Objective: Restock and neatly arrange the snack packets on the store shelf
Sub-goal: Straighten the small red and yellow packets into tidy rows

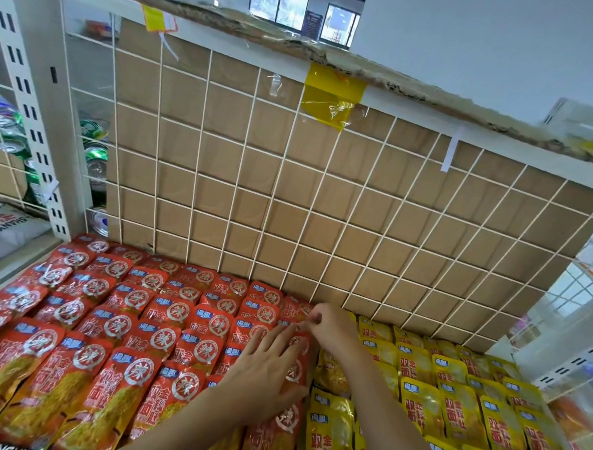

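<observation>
Two bare hands reach in from the lower edge of the frame and meet near the centre bottom, at the seam between the red packets and the yellow packets. The left hand lies palm down, fingers spread and flat, pressing on a red packet in the rightmost red column; it grips nothing. The right hand sits just above it in the frame, fingers curled, with fingertips pinched on the top edge of a red packet in that same column.

Which packet the right fingertips hold is hard to make out, since the hands cover most of that column. Both forearms are cut off by the bottom edge, and the nearest packets run out of the frame.

Red packets fill the lower left in overlapping rows; yellow ones fill the lower right. Behind them rises a white wire grid backed with brown cardboard, with yellow tape on the upper rim. Green cans show through the grid at the left edge.
</observation>
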### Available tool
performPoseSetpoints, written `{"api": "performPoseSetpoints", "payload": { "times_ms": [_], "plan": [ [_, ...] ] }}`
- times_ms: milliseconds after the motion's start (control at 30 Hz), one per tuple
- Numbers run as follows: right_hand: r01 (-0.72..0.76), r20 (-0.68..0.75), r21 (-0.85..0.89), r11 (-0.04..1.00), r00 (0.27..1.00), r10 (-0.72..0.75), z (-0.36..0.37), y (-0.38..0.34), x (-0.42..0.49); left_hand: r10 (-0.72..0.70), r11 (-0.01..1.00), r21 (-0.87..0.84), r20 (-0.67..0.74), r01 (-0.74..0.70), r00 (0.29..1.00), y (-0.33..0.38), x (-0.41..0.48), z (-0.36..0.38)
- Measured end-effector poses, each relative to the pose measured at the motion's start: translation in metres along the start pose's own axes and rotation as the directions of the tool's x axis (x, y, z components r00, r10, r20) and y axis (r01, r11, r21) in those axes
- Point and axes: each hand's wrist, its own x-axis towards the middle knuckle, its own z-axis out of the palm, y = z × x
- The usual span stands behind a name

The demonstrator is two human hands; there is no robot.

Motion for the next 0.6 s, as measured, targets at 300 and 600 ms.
{"api": "performPoseSetpoints", "payload": {
  "times_ms": [300,600],
  "plan": [
    [-0.001,0.011,0.082,0.997,1.000,0.000,0.002,0.000,0.005,-0.021,1.000,0.002,-0.025,0.021,0.999,-0.002,0.011,0.008],
    [0.017,-0.094,0.138,0.990,0.996,-0.004,0.010,0.001,0.006,0.002,1.000,-0.005,-0.140,-0.003,0.990,-0.003,0.010,0.015]
  ]
}}
